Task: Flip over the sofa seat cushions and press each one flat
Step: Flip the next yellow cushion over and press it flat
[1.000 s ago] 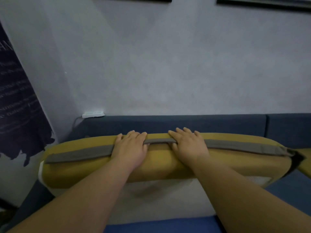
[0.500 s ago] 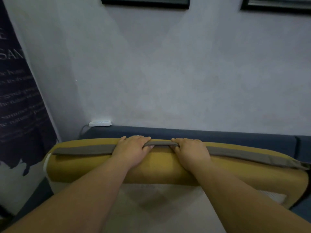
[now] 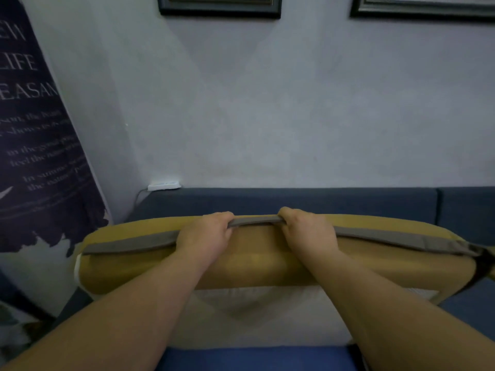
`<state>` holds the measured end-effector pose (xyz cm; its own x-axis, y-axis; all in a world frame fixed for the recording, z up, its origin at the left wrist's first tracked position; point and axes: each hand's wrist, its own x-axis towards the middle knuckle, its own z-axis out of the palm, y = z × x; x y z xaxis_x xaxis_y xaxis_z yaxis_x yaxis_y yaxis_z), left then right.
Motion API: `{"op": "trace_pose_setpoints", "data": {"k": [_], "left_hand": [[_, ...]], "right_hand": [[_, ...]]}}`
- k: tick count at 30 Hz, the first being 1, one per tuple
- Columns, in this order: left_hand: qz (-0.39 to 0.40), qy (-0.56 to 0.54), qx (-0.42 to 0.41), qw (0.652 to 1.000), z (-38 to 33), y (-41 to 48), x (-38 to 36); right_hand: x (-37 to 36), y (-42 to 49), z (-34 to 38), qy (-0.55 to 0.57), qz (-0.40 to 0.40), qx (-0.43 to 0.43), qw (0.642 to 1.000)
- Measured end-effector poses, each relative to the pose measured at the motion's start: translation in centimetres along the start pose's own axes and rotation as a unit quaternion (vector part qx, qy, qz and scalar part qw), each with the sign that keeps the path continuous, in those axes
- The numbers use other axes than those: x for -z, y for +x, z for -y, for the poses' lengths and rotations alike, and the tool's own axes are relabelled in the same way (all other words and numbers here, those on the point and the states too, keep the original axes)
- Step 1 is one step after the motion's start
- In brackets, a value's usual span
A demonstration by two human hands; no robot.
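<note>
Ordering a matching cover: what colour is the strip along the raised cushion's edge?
Grey strip, against the mustard-yellow cushion; head view.

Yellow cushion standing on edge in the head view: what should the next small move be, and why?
Probably tip the yellow cushion over and lower it onto the blue seat: it stands on edge, left hand and right hand grip its top edge, so the flip looks half done.

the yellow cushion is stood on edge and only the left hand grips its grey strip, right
Not quite: both hands grip it. The head view shows the left hand and the right hand curled over the grey strip atop the yellow cushion, stood on edge.
</note>
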<state>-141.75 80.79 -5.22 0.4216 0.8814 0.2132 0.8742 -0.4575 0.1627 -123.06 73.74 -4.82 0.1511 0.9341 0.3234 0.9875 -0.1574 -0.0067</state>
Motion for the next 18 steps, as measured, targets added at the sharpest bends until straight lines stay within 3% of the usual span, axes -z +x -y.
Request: {"op": "trace_pose_setpoints", "data": {"k": [4,12,18], "left_hand": [[-0.036,0.051,-0.048,0.997,-0.6,-3.2,2.1],[-0.1,0.037,-0.06,0.992,-0.5,-1.2,5.1],[-0.021,0.018,-0.033,0.999,-1.3,4.2,0.2]], "right_hand": [[2.2,-2.9,0.4,-0.005,-0.016,-0.005,1.0],[5.8,-1.0,0.0,-0.002,-0.063,0.0,0.998],[-0.1,3.5,-2.6,0.026,0.0,0.0,1.0]]}}
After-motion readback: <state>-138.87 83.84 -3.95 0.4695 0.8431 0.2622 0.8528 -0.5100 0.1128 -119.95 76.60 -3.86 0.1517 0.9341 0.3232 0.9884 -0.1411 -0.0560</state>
